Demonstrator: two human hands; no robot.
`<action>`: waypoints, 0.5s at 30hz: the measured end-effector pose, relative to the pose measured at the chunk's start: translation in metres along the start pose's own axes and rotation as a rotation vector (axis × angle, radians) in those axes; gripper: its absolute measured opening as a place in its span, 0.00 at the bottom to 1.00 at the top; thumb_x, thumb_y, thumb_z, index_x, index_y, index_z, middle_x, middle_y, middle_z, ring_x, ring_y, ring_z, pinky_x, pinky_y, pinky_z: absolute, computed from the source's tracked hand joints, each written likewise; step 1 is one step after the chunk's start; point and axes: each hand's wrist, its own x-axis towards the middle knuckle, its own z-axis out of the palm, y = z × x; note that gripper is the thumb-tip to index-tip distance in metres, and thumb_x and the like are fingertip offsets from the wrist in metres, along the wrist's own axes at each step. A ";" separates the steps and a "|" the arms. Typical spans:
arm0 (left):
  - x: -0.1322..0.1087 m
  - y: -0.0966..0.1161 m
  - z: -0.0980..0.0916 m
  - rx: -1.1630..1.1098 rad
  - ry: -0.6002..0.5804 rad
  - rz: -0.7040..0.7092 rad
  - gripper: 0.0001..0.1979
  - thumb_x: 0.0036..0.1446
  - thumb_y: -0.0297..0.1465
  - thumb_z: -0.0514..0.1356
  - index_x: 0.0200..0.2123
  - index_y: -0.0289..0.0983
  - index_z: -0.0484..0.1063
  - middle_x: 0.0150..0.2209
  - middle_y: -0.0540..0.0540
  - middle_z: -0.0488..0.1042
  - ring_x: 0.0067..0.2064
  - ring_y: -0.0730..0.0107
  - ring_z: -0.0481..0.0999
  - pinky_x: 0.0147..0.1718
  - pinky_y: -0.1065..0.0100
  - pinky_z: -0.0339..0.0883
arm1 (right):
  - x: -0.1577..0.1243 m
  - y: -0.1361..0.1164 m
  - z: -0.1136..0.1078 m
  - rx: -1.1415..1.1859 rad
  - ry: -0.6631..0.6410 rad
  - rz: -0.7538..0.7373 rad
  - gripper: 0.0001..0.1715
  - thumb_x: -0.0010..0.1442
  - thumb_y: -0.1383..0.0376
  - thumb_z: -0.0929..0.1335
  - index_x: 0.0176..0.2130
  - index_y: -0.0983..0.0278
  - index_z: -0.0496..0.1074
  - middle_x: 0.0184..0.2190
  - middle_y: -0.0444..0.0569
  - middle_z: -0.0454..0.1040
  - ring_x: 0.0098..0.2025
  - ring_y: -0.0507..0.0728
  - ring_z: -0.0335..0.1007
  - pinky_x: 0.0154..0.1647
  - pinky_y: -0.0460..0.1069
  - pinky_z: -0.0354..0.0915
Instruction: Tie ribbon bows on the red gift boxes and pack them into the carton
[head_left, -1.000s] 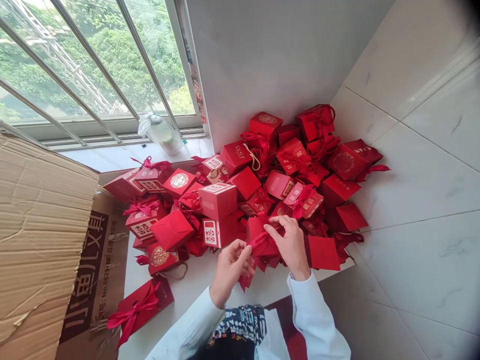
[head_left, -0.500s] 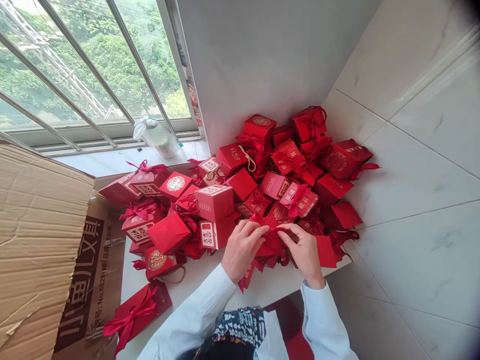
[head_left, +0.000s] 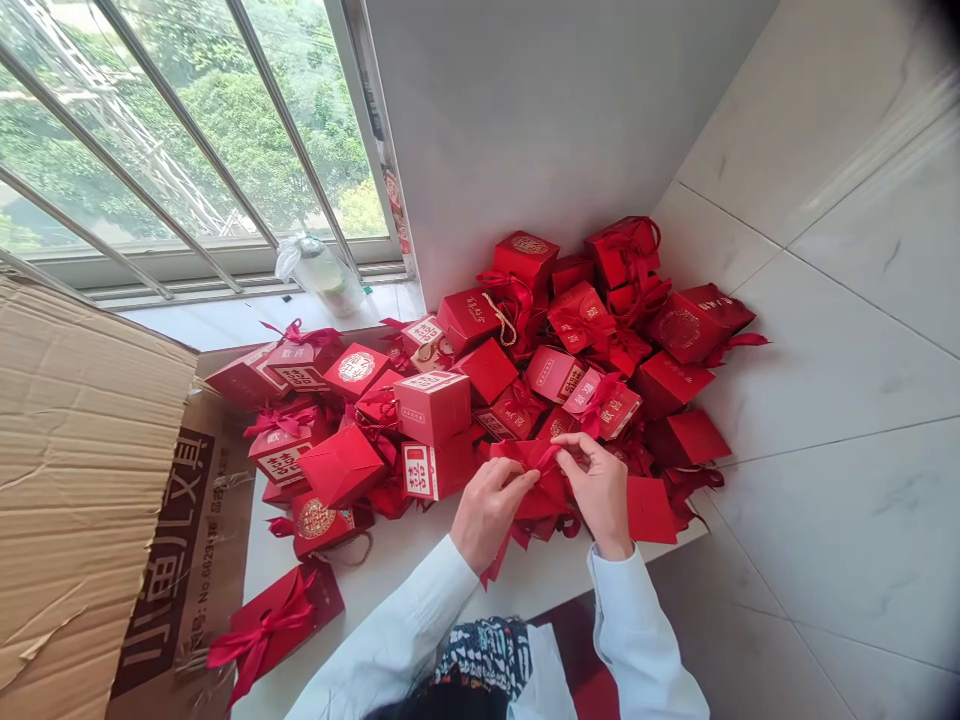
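Right hand (head_left: 598, 492) now nearer left hand (head_left: 489, 512)

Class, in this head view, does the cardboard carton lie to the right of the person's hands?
No, the carton lies to the left of both the left hand and the right hand.

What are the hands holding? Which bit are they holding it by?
The left hand and right hand are both pinching a red ribbon, holding it by the loose part at the top of a red gift box.
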 end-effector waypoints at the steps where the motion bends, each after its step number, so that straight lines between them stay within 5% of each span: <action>1: 0.000 0.000 0.001 -0.006 -0.003 -0.003 0.12 0.65 0.29 0.50 0.41 0.36 0.74 0.35 0.45 0.71 0.34 0.72 0.70 0.32 0.70 0.69 | 0.000 0.001 -0.001 0.001 -0.003 -0.001 0.12 0.57 0.58 0.65 0.35 0.62 0.74 0.31 0.47 0.77 0.32 0.55 0.73 0.35 0.47 0.67; 7: 0.000 -0.002 0.001 0.074 -0.041 0.105 0.13 0.65 0.26 0.49 0.40 0.34 0.73 0.49 0.40 0.73 0.39 0.68 0.73 0.36 0.66 0.72 | 0.001 0.004 -0.001 -0.018 0.009 -0.016 0.13 0.57 0.57 0.64 0.35 0.62 0.74 0.31 0.47 0.77 0.31 0.55 0.72 0.35 0.48 0.67; 15: 0.006 -0.003 -0.005 0.103 -0.132 0.159 0.12 0.64 0.26 0.48 0.41 0.32 0.71 0.43 0.41 0.76 0.40 0.67 0.72 0.38 0.65 0.74 | 0.001 0.005 0.006 -0.015 0.062 -0.006 0.10 0.58 0.59 0.64 0.34 0.61 0.71 0.31 0.46 0.75 0.33 0.55 0.70 0.38 0.49 0.64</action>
